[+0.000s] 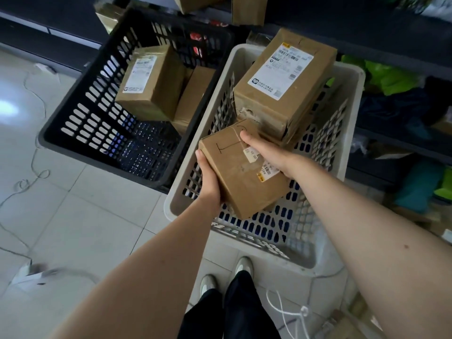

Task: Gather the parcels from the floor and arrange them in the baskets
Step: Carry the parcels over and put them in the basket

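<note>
Over the near half of the pale basket (256, 243), a small parcel (234, 177) hangs tilted between both hands, above the basket floor and not yet set down. The left hand (209, 178) grips its 9 o'clock edge, thumb over the top corner and fingers hidden beneath. The right hand (267, 152) clasps the 2 o'clock side, thumb flat on the top face and fingers out of sight past the edge. At 12 o'clock in the same basket a large labelled parcel (286, 79) already rests on flatter boxes. The black basket (80, 113), at 10 o'clock, holds a labelled carton (151, 81) leaning on a plain brown box (194, 94). So several parcels are stowed and this one seems seconds from joining them, probably in the free space at 6 o'clock. The tiled floor (97, 216) shows only a paper scrap (29, 275) at 8 o'clock and loose string (283, 311) at 5 o'clock. A blurred brownish shape at the frame's 5 o'clock corner may be more to gather; I cannot tell.
</note>
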A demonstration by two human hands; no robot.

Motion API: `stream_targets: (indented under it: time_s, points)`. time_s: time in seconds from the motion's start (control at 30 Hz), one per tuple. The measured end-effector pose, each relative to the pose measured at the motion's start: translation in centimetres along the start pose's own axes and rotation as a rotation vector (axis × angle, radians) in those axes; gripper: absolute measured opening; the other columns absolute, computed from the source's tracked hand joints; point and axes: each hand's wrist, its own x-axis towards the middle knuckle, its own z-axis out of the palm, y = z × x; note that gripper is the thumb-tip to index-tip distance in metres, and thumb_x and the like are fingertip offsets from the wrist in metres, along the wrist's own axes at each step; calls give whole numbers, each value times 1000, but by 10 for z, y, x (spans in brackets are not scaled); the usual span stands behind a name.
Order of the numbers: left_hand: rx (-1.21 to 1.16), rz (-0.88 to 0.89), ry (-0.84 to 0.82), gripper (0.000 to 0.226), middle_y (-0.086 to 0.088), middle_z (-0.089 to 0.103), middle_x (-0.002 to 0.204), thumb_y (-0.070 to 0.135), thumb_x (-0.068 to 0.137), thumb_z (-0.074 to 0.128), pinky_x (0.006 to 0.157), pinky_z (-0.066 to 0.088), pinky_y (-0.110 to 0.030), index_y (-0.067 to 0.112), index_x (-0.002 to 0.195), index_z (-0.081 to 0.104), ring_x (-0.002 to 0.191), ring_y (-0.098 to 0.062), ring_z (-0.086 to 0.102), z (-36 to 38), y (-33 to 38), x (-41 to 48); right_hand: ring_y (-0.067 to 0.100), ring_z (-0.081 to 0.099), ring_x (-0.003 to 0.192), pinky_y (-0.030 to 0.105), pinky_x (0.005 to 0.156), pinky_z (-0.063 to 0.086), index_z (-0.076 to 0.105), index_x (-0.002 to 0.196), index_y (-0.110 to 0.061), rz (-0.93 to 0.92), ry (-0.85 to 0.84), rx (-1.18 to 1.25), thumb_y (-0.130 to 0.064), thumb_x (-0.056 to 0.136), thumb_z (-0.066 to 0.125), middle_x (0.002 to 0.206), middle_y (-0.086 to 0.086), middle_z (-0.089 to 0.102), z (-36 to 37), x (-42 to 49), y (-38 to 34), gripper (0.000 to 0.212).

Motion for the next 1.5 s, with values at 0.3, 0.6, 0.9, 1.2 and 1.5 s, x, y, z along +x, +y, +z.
stream_targets:
  time_s: [0.3, 0.6, 0.9, 1.2, 1.5]
  points:
    - [76, -232, 160, 78, -16, 69, 111, 76, 88, 33, 92, 49, -39, 14, 126, 60, 103, -30, 65, -13, -1, 20, 28, 39, 139, 49, 112, 35, 30, 154, -30, -37, 199, -143, -79, 84, 42, 156, -3, 36, 13, 0, -7, 86]
    - [52, -136, 234, 60, -18, 63, 122, 62, 94, 36, 94, 52, -49, 12, 124, 52, 107, -35, 62, 4, -17, 33, 21, 65, 107, 35, 84, 51, 35, 149, -27, -172, 346, -289, -45, 101, 47, 132, 3, 60, 23, 17, 19, 52]
    - [848, 512, 272, 40, -3, 46, 140, 17, 97, 46, 100, 44, -34, 22, 136, 52, 121, -25, 53, 38, 43, -30, 24, 57, 120, 40, 92, 51, 44, 142, -20, -313, 449, -543, -34, 101, 51, 142, 5, 52, 8, -36, 5, 44]
    - [1721, 1189, -298, 36, -2, 57, 132, 19, 94, 49, 103, 36, -36, 22, 128, 61, 127, -25, 46, 156, 44, -100, 32, 55, 105, 40, 79, 49, 53, 125, -15, -142, 915, -818, -30, 95, 53, 115, 10, 55, -105, -230, 86, 34]
    - [2013, 1370, -637, 34, -8, 59, 124, 25, 96, 45, 100, 41, -38, 17, 122, 64, 119, -27, 50, 314, -100, -137, 36, 55, 113, 39, 89, 47, 56, 128, -17, 303, 1139, -487, -32, 91, 56, 121, 16, 56, -147, -370, 285, 40]
